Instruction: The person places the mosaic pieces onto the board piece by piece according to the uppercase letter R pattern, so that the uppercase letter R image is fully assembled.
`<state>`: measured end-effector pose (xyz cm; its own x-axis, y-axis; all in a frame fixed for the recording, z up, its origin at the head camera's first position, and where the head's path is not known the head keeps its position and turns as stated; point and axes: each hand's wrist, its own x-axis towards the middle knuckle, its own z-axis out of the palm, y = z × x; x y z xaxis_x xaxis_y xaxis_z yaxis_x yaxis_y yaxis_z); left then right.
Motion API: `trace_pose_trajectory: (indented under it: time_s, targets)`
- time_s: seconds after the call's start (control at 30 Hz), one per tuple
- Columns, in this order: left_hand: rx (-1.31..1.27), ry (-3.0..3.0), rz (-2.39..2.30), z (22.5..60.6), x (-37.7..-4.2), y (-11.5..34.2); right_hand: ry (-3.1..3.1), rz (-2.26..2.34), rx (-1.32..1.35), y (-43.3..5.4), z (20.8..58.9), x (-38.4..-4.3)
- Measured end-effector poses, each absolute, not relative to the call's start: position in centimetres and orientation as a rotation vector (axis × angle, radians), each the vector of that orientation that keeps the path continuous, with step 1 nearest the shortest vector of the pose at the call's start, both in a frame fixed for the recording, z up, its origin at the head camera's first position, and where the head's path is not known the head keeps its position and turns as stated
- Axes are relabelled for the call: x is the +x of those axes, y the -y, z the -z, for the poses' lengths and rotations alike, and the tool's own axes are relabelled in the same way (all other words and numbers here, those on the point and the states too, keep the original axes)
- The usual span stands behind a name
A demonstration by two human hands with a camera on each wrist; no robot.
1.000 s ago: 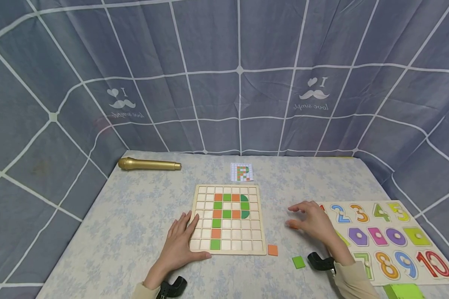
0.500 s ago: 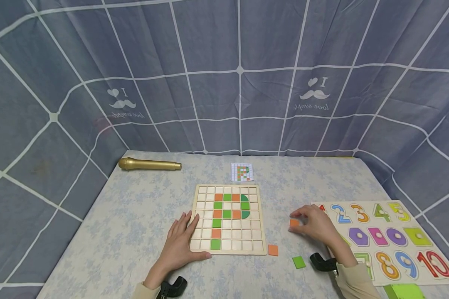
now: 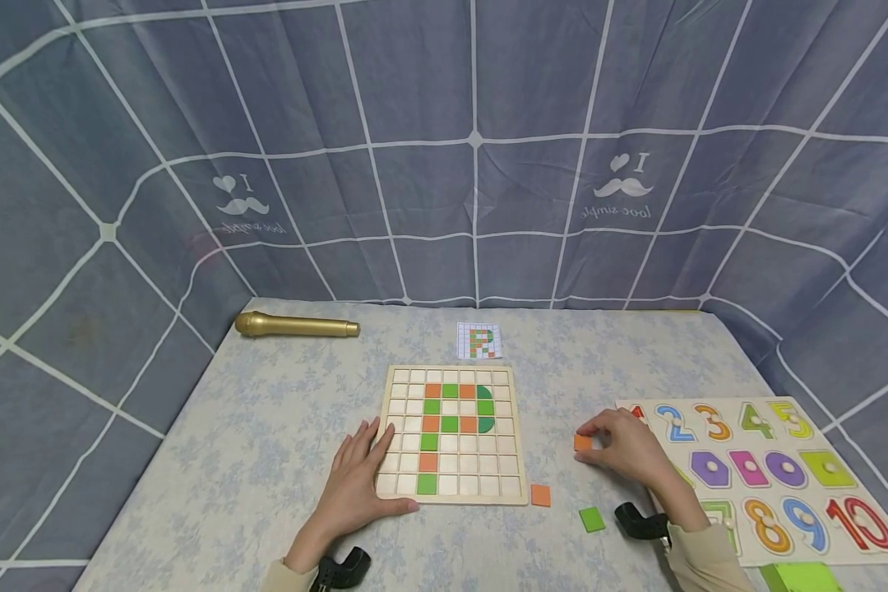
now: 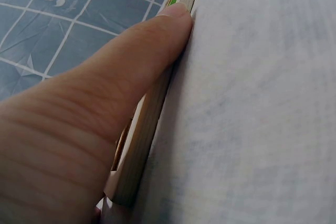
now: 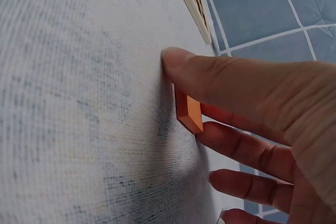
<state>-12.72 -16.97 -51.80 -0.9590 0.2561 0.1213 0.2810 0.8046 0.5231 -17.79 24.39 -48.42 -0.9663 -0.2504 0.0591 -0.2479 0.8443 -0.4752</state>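
Observation:
A pale wooden grid board lies mid-table, with orange tiles, green tiles and dark green curved pieces set into its cells. My left hand rests at its lower left corner, fingers spread over the left edge. In the left wrist view, the thumb lies along the board's front edge. To the right of the board, my right hand pinches a loose orange tile between thumb and fingers, low at the tablecloth. The index finger is mostly hidden behind the thumb in the right wrist view.
A loose orange square and a green square lie right of the board. Behind it is a small pattern card. A gold microphone lies back left. A number puzzle board and a lime-green block sit at the right.
My right hand has shifted slightly right and down, and its fingers have closed in around the orange tile, which shows more between them. The left hand and the board have stayed put.

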Motion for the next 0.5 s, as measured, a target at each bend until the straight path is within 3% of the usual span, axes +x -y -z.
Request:
trace_pose_trajectory:
  time_s: [0.5]
  targets:
    - [-0.456,2.921,0.864,51.76,-12.68,16.97,-2.966,0.925,-0.422,-23.84,48.54,-17.92]
